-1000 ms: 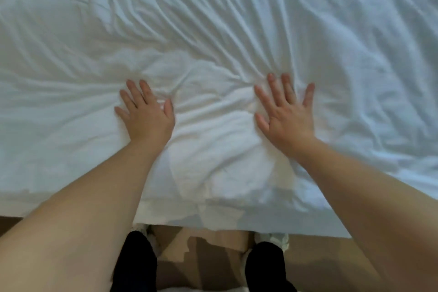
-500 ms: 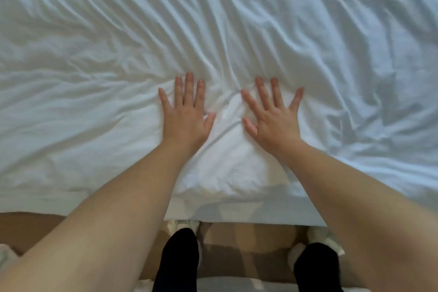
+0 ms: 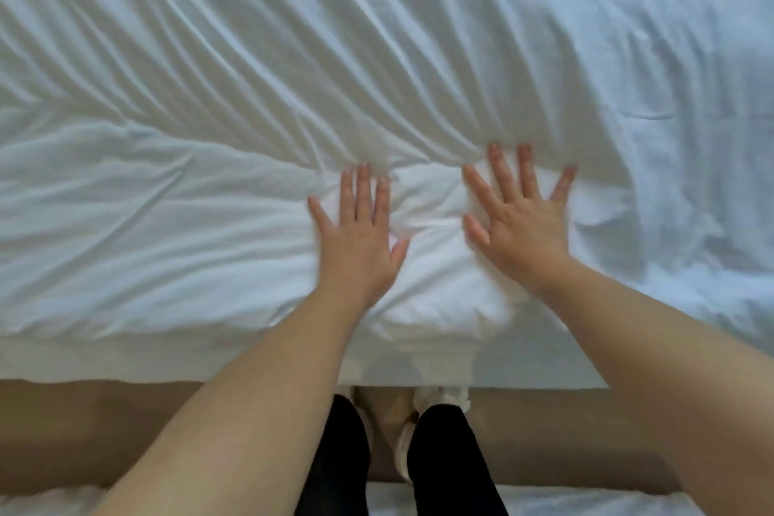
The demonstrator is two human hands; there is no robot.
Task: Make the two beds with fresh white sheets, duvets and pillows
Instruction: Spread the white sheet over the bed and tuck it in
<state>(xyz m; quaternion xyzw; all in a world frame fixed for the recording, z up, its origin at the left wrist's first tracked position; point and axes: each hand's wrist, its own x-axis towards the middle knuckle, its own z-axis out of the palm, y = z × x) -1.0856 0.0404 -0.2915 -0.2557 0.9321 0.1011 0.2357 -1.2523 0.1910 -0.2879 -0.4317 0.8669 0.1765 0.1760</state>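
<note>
On the left, the white duvet (image 3: 138,230) is lying across the bed (image 3: 125,364) and filling most of the view, its cloth running in long diagonal creases from the upper left down toward the middle. Its near edge is hanging over the side of the bed, above the brown floor (image 3: 83,432). The left hand (image 3: 360,247) is pressing flat on the duvet near that edge, palm down. Its grip is lying open, fingers straight and close together, thumb pointing right. Between the two hands a small puffed patch of duvet is bulging up. The right hand (image 3: 523,230) is pressing flat on the duvet just beside the patch, its grip lying open as well, fingers spread wide and fingertips touching the lower ends of the creases. Farther right the duvet is sagging into softer, bluish folds. Below the hands, the person's legs in black trousers (image 3: 339,457) are standing close against the bed, with white footwear (image 3: 444,396) peeking out at its edge. Along the bottom right, a strip of other white bedding (image 3: 586,503) is showing.
</note>
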